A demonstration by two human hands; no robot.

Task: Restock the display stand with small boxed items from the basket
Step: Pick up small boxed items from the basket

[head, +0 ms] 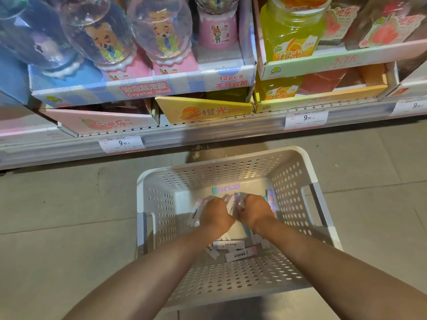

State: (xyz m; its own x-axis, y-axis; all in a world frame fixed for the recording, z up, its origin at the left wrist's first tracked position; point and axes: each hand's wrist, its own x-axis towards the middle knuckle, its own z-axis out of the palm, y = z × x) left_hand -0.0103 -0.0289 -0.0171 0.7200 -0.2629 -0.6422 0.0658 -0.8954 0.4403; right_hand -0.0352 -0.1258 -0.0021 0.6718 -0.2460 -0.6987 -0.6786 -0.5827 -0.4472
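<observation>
**Both hands inside basket**

The white perforated basket (pixel 233 174) stands on the floor (pixel 57 204). Loose small boxes (pixel 240 254) lie on its bottom. The left hand (pixel 216 214) and right hand (pixel 255 210) reach in, fingers clenched around several small boxes. Beyond, the display shelf (pixel 208 132) carries Crystal Mud cartons (pixel 147 88).

— What colour is the basket (pixel 235 179)?
— White, with dots of holes all over and grey handles.
— And the little boxes (pixel 241 253)?
— White, pink and blue, with black stripes.
— The jar (pixel 291 31)?
— Yellow-green, with an orange picture.
</observation>
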